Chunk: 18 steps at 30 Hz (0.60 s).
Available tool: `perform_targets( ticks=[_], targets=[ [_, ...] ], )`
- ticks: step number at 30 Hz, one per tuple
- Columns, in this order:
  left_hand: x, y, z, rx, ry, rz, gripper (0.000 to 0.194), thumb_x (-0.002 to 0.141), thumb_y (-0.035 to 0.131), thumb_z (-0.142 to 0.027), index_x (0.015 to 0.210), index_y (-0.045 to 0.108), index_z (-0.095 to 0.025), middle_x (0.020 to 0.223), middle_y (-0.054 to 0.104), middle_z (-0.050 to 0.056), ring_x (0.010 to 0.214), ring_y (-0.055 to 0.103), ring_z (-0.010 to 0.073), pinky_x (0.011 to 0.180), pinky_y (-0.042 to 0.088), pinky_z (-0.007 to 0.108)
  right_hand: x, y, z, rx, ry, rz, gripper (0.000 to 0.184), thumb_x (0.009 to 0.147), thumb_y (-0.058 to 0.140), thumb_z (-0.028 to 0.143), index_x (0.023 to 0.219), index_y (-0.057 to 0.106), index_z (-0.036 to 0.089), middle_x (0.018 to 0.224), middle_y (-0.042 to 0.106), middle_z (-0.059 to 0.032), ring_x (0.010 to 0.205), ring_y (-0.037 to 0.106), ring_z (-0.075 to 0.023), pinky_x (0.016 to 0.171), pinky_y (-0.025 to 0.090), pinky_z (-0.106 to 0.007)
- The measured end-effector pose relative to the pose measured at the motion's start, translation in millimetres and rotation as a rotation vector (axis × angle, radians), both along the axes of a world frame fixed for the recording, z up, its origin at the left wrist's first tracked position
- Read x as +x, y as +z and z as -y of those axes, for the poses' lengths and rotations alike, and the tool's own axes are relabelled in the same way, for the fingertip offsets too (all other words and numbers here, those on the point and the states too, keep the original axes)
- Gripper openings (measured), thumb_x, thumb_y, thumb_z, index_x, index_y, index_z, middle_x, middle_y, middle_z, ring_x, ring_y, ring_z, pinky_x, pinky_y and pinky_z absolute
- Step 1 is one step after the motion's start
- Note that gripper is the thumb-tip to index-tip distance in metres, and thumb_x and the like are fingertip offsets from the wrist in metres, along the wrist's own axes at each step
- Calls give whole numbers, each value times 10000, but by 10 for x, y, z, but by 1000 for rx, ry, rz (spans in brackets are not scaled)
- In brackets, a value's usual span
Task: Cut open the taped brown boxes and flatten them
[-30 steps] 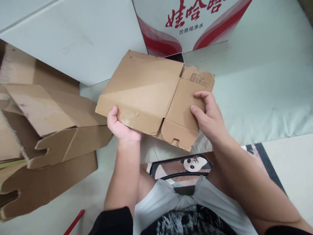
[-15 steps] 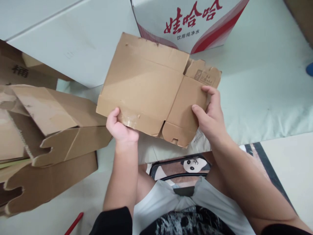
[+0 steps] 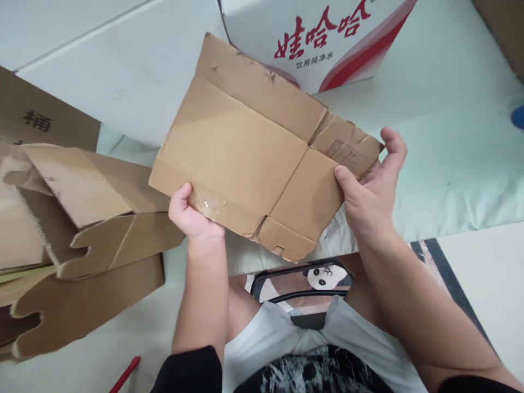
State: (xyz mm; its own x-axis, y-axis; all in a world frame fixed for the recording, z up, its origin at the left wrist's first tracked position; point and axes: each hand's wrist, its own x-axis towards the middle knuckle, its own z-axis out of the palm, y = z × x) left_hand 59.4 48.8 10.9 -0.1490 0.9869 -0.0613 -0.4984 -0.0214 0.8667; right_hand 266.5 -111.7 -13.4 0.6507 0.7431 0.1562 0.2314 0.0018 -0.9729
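Observation:
A flattened brown cardboard box (image 3: 241,142), creased and with slotted flaps, is held up tilted in front of me. My left hand (image 3: 194,215) grips its lower left edge, thumb on top and fingers hidden underneath. At the right end, my right hand (image 3: 372,185) has its thumb on the cardboard beside a printed flap, while one finger sticks up past the corner. The other right fingers are behind the cardboard. A bit of clear tape shines on the near edge close to my left hand.
Folded brown cartons (image 3: 110,234) are stacked at the left. Behind stand a white box with red lettering (image 3: 327,43) and another white box (image 3: 102,82). A red stick-like object (image 3: 125,374) lies at lower left. A panda-printed item (image 3: 323,277) is between my legs.
The cardboard has turned clockwise, its right end lower and its far left corner higher. My right hand has shifted right, towards the printed flap; my left has moved slightly left.

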Motion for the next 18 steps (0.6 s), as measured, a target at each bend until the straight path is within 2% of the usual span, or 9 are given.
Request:
perform_targets(
  ticks=[3, 7, 13, 16, 18],
  targets=[
    [-32, -17, -38, 13, 23, 1, 49, 716, 616, -279, 753, 611, -247, 991, 796, 65, 1412, 610, 287, 1118, 551, 400, -42, 48, -21, 71, -112, -116, 711, 984, 574, 449, 1562, 159, 450, 1360, 643, -102, 1133, 731, -296, 946, 636, -521],
    [-89, -46, -109, -2, 45, -13, 78, 721, 572, -330, 720, 587, -253, 1026, 798, 74, 1433, 598, 305, 1153, 542, 436, -13, -5, -12, 54, -79, -221, 560, 996, 507, 445, 1510, 283, 454, 1353, 653, -71, 906, 759, -236, 803, 657, -481],
    [-128, -81, -128, 39, 28, -71, 119, 742, 553, -360, 751, 592, -248, 1056, 793, 76, 1417, 612, 306, 1178, 512, 434, 29, -73, -19, 41, -62, -188, 392, 1043, 427, 498, 1430, 414, 440, 1352, 676, -77, 918, 775, -240, 798, 669, -498],
    [-98, -63, -91, 47, 16, -85, 155, 758, 549, -387, 772, 613, -246, 1099, 792, 81, 1409, 620, 315, 1172, 516, 442, 0, -33, -44, 41, -52, -276, 335, 1002, 507, 503, 1311, 500, 374, 1266, 720, -80, 891, 778, -233, 791, 663, -472],
    [-59, -33, -55, 33, 17, -59, 173, 780, 554, -390, 798, 639, -241, 1136, 792, 91, 1416, 617, 329, 1166, 528, 461, -27, 0, -58, 30, 28, -345, 345, 944, 601, 505, 1238, 526, 341, 1152, 750, -63, 875, 780, -231, 790, 661, -452]
  ],
)
